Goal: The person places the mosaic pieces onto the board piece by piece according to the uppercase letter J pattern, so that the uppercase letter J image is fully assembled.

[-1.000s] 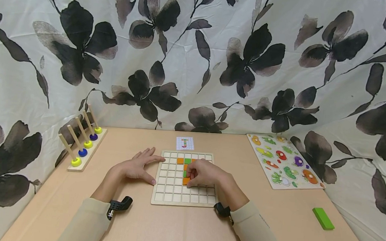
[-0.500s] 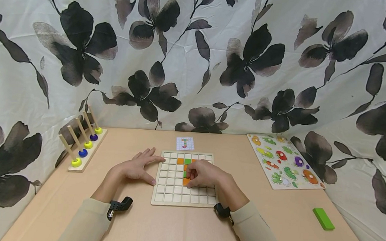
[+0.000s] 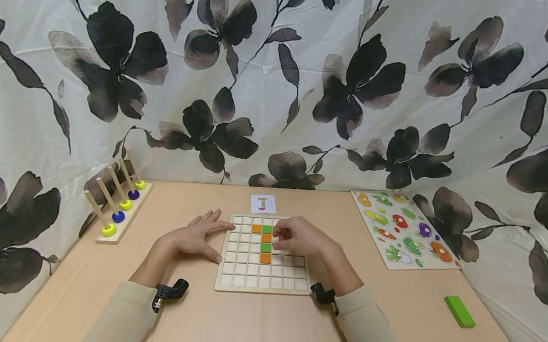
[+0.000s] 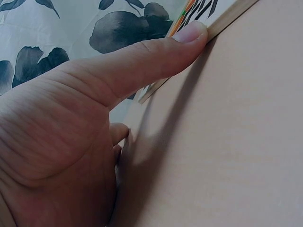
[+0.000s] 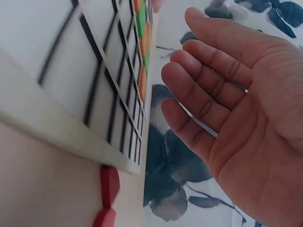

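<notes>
While your left hand (image 3: 194, 238) lies flat, thumb steadying the grid board (image 3: 262, 285) at mid-bench, your right hand (image 3: 300, 237), relaxed and empty, hovers beside the orange-and-green tiles (image 3: 266, 243): keep the board braced, seat tiles squarely.

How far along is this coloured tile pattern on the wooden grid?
Placed so far: a top row with an orange tile and a green tile, then a column running orange, green, orange on the grid board. The right hand hovers open over the board, holding nothing; the left hand steadies its edge. Most cells are unfilled. The pattern card is too small to compare.
</notes>
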Demonstrator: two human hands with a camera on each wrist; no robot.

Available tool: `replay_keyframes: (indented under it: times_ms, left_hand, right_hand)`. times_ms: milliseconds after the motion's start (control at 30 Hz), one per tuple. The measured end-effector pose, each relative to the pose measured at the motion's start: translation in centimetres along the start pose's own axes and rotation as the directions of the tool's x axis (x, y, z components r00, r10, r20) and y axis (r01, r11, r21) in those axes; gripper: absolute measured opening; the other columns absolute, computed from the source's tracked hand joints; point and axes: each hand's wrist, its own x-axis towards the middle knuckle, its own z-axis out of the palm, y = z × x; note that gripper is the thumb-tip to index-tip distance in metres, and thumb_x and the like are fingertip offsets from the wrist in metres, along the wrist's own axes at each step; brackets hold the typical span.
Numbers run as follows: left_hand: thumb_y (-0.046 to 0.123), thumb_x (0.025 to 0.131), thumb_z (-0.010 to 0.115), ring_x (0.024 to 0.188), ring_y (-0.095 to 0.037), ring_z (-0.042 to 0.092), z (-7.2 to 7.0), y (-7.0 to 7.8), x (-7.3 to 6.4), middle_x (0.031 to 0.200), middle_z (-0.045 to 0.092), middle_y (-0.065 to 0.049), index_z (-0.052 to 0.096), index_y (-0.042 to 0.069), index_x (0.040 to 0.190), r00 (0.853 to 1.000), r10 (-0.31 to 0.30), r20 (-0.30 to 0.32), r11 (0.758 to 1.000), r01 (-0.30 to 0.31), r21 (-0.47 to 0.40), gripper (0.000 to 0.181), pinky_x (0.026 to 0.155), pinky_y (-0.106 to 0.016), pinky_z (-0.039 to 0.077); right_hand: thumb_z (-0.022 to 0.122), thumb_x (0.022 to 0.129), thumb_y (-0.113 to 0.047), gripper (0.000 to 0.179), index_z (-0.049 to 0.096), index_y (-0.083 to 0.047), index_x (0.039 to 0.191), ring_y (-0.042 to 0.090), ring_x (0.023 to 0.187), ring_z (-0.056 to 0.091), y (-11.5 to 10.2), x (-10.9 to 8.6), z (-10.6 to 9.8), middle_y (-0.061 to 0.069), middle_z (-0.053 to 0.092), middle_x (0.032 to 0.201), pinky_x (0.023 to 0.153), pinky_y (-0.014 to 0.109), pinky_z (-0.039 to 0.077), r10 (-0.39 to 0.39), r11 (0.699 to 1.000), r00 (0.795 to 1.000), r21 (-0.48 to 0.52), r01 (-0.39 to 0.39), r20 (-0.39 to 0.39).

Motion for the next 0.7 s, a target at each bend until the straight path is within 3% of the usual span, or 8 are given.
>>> replay_keyframes:
  times_ms: [233, 700]
  left_hand:
    - [0.051, 0.073, 0.089, 0.16, -0.05, -0.004, 0.1, 0.0, 0.0, 0.173, 0.006, -0.027, 0.053, 0.029, 0.15, 1.0, -0.007, 0.002, 1.0, 0.007, -0.001, 0.088, 0.127, -0.068, -0.002]
    - [0.052, 0.073, 0.089, 0.16, -0.048, -0.003, 0.1, 0.0, 0.0, 0.174, 0.005, -0.025, 0.052, 0.03, 0.151, 1.0, -0.011, 0.003, 1.0, 0.011, 0.0, 0.089, 0.127, -0.069, -0.003]
  right_hand:
    - [0.082, 0.09, -0.019, 0.027, 0.074, -0.005, 0.112, 0.016, 0.081, 0.06, 0.4, -0.8, -1.3, -0.002, 0.066, 0.086, 0.072, 0.027, 0.052, 0.081, 0.996, 0.995, 0.028, -0.08, -0.055]
    - [0.084, 0.089, -0.021, 0.028, 0.074, -0.007, 0.112, 0.02, 0.085, 0.06, 1.6, -1.5, -2.5, -0.001, 0.065, 0.087, 0.078, 0.032, 0.054, 0.132, 0.991, 0.984, 0.033, -0.129, -0.116]
